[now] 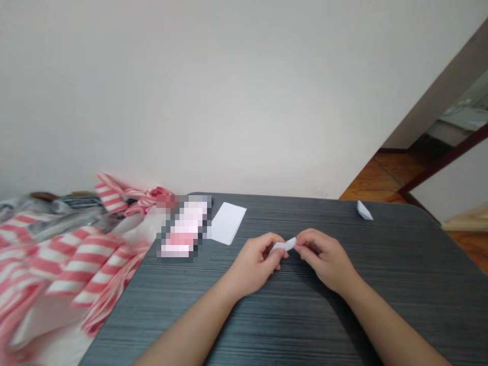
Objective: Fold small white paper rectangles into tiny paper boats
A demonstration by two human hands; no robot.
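Between my two hands is a small piece of folded white paper [281,246], raised a little over the dark table [267,325]. My left hand [259,260] pinches its left part between thumb and fingers. The fingertips of my right hand [323,254] are closed on its right end. Part of the paper is hidden behind my fingers. Beyond my left hand lies a flat white sheet or stack of paper [227,222]. A small folded white paper piece [365,210] rests near the far right edge of the table.
A pixelated, phone-shaped object [185,229] lies at the table's far left. Red-and-white striped cloth [76,264] is heaped beside the table's left edge. A pale wall [244,101] stands behind, and wooden flooring [381,173] shows at the right.
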